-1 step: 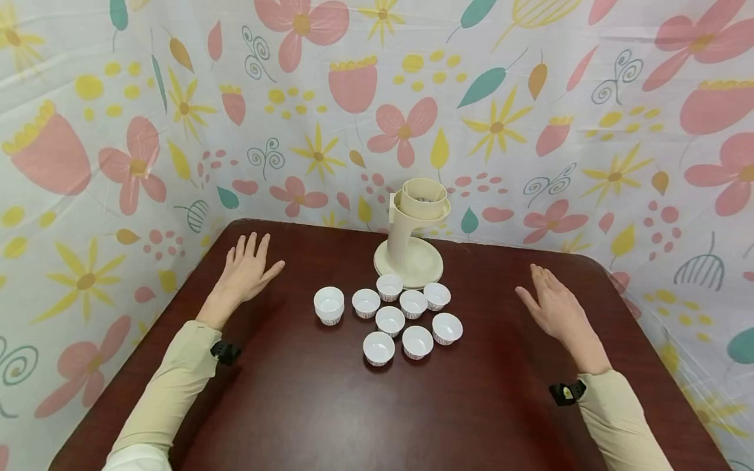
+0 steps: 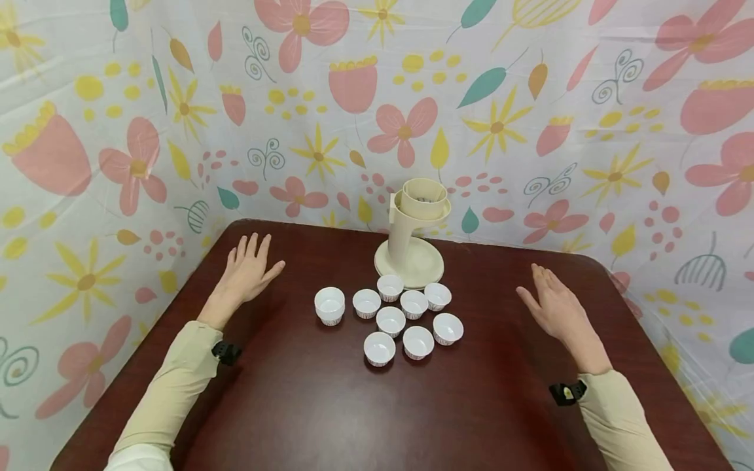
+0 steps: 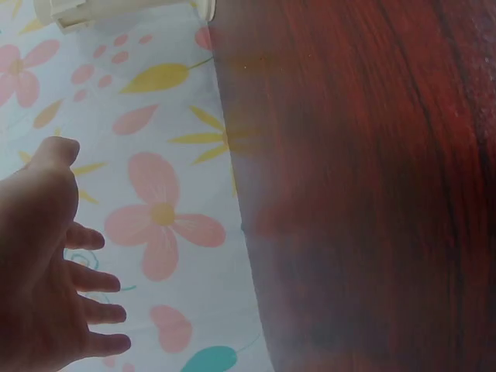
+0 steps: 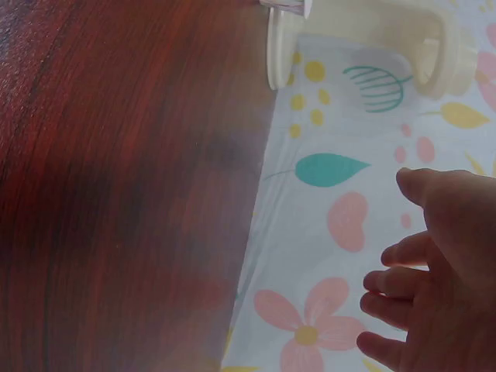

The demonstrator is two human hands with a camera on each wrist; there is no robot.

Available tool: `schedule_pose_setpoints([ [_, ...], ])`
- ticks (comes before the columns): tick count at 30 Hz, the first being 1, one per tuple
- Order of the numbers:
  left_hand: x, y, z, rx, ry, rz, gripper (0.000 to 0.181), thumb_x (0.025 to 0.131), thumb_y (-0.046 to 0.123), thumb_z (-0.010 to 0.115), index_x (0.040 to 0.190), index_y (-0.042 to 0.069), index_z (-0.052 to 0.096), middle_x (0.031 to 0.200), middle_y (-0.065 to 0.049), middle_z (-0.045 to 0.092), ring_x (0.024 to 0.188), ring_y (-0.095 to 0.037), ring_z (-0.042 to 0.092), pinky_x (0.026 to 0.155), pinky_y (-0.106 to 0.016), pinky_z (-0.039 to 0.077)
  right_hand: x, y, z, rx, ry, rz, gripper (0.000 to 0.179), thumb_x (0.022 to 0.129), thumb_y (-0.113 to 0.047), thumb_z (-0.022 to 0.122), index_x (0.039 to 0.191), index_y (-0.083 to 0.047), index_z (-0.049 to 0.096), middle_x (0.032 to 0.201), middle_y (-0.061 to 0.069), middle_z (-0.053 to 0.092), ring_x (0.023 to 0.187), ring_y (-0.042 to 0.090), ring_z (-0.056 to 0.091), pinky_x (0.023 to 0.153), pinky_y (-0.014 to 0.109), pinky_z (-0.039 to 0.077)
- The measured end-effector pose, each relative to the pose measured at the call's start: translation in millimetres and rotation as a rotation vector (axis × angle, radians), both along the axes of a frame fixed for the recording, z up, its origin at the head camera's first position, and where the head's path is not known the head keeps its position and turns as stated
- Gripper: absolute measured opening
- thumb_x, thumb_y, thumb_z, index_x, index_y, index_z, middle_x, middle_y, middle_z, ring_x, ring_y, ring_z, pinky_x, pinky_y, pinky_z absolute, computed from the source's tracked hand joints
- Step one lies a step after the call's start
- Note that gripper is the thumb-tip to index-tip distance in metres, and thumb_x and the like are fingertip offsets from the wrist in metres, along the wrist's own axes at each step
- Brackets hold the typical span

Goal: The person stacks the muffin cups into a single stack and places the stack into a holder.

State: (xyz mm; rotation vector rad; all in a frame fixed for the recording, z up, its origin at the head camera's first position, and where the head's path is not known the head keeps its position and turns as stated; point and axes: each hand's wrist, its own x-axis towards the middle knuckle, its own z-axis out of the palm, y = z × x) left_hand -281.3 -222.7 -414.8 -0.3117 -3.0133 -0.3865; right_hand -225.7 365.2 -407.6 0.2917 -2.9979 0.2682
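Several small white cups with fine stripes on their sides, such as the front cup [image 2: 379,349], are grouped on the table. Left of them sits a stack of white cups [image 2: 329,306], one nested in another. Behind the group rises a cream stand [image 2: 400,239] with a round base, a column and a ring on top. The ring carries a cream cup-shaped part [image 2: 423,204] with something small and dark inside. My left hand [image 2: 243,269] is to the left of the cups, fingers spread, holding nothing. On the right, my right hand [image 2: 554,304] is likewise empty, fingers extended.
All of this stands on a dark reddish-brown table [image 2: 306,405] with rounded far corners. A white flowered curtain [image 2: 235,176] hangs along the back and sides. Black bands [image 2: 226,353] sit on both wrists, by the beige sleeves.
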Motion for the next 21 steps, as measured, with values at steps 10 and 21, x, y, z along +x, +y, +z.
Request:
schedule_pose_setpoints([
  [10, 2.9, 4.8, -14.0, 0.121, -0.071, -0.102, 0.063, 0.104, 0.040, 0.038, 0.149, -0.003, 0.026, 0.149, -0.033, 0.029, 0.139, -0.050, 0.023, 0.109, -0.065, 0.023, 0.4, -10.4, -6.1, -0.046, -0.030, 0.001, 0.061, 0.103, -0.032, 0.045, 0.142, 0.013, 0.034, 0.143, 0.039, 0.034, 0.131, 0.053, 0.034, 0.104, 0.063, 0.030],
  [21, 9.2, 21.5, -14.8, 0.382, -0.186, -0.281, 0.043, 0.106, 0.023, 0.039, 0.142, 0.000, 0.041, 0.132, -0.027, 0.056, 0.121, -0.039, 0.055, 0.098, -0.053, 0.044, -10.3, -28.3, -17.0, -0.398, 0.214, 0.092, 0.030, 0.095, -0.015, 0.061, 0.124, -0.005, 0.063, 0.110, 0.019, 0.070, 0.070, 0.022, 0.066, 0.060, 0.018, 0.042],
])
